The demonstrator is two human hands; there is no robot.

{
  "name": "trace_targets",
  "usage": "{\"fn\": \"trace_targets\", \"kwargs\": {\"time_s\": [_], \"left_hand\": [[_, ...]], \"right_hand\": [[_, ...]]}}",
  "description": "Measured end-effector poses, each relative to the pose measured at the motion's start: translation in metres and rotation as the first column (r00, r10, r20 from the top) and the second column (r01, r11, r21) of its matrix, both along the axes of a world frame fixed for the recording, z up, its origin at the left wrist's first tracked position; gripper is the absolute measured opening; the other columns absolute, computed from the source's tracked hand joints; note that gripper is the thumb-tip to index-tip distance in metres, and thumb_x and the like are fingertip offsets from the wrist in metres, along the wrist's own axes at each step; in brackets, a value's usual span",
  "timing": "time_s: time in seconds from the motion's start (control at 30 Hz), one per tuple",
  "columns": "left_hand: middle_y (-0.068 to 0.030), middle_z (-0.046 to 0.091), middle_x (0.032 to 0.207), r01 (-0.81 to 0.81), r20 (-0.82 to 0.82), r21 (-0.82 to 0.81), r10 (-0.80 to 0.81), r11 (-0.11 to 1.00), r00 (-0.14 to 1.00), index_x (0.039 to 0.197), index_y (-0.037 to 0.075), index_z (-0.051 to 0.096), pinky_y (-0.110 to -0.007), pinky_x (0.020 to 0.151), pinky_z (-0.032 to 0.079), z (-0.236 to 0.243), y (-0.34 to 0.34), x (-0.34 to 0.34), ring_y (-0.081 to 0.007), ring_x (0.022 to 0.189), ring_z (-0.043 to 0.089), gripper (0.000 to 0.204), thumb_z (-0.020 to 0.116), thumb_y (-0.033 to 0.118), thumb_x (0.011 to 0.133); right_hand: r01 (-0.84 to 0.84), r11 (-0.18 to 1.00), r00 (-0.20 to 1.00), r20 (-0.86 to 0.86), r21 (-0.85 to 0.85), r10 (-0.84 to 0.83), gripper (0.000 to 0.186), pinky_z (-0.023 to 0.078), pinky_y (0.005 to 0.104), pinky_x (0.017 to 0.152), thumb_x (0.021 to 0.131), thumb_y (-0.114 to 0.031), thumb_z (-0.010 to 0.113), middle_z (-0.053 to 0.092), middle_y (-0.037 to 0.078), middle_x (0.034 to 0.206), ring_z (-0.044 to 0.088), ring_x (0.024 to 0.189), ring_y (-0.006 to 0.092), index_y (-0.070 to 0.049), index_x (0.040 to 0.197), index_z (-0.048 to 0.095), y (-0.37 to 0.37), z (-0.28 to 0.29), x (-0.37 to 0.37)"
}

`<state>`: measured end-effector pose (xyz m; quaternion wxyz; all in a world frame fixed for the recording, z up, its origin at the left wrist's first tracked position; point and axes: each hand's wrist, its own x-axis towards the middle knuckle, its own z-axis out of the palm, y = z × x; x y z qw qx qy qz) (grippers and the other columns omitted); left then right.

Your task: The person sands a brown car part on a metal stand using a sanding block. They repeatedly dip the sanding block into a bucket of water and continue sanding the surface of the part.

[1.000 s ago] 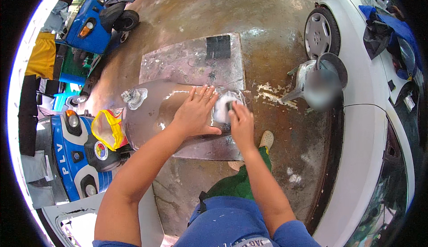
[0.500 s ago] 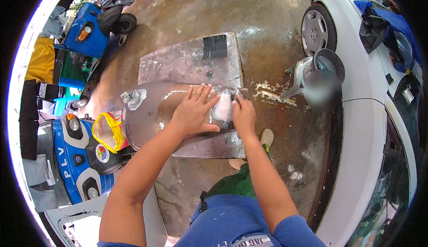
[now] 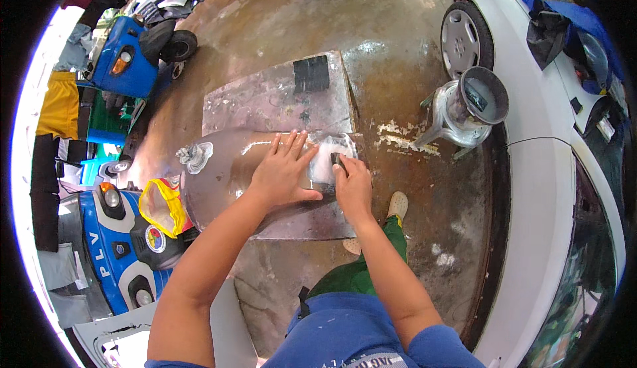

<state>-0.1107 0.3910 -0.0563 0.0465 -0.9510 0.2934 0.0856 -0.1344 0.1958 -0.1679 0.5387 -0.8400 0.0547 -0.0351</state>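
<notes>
A curved grey-brown body panel (image 3: 215, 175) lies in front of me, with a whitish patch (image 3: 323, 162) near its right end. My left hand (image 3: 282, 172) rests flat on the panel, fingers spread, just left of that patch. At the patch's right side, my right hand (image 3: 353, 185) pinches a small dark pad (image 3: 336, 160) that looks like folded sandpaper, pressed to the surface. Most of the pad is hidden by my fingers. A crumpled clear plastic lump (image 3: 194, 156) sits on the panel's left end.
The panel lies over a stained board (image 3: 245, 99) bearing a black sheet (image 3: 311, 76). A metal pail (image 3: 497, 106) stands at the right, by a white car (image 3: 531, 189). A yellow bag (image 3: 174, 219) and a blue vehicle (image 3: 99, 242) are at the left.
My right hand has shifted slightly left and down over the whitish patch, and the dark pad now shows at its fingertips. My left hand stays flat. The view has shifted slightly.
</notes>
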Motion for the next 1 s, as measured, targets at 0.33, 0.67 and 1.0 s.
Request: {"fn": "trace_targets", "kwargs": {"time_s": [0.33, 0.67, 1.0], "left_hand": [[-0.0262, 0.04, 0.167, -0.039, -0.004, -0.054, 0.039, 0.998, 0.999, 0.16, 0.0, 0.042, -0.058, 0.13, 0.022, -0.005, 0.005, -0.002, -0.0428, 0.158, 0.033, 0.123, 0.074, 0.081, 0.074], [-0.0229, 0.044, 0.165, -0.024, 0.006, -0.113, 0.025, 0.993, 1.0, 0.158, 0.006, 0.047, -0.057, 0.129, 0.026, -0.007, 0.0, 0.007, -0.0419, 0.156, 0.037, 0.094, 0.072, 0.064, 0.089], [-0.019, 0.05, 0.16, 0.03, -0.327, -0.323, -0.141, 0.946, 0.934, 0.15, 0.011, 0.057, -0.052, 0.122, 0.038, -0.007, 0.028, 0.069, -0.0398, 0.146, 0.048, 0.076, 0.079, 0.048, 0.088]], "right_hand": [[-0.038, 0.994, 0.999, 0.02, -0.101, 0.04, 0.036, 0.052, 0.0531, 0.1, 0.099, -0.021, 0.065, 0.072, 0.027, 0.122, 0.067, 0.108, 0.0466, -0.001, 0.128, 0.075, 0.015, 0.027, -0.004], [0.022, 1.0, 0.976, -0.217, -0.001, -0.021, 0.038, 0.049, 0.0512, 0.107, 0.1, -0.025, 0.064, 0.07, 0.025, 0.129, 0.064, 0.121, 0.0454, -0.004, 0.13, 0.074, -0.016, -0.018, 0.03], [0.069, 0.996, 0.962, -0.268, 0.054, -0.052, 0.037, 0.047, 0.0469, 0.109, 0.102, -0.02, 0.065, 0.068, 0.021, 0.129, 0.063, 0.123, 0.0402, 0.001, 0.131, 0.071, -0.013, -0.016, 0.023]]}}
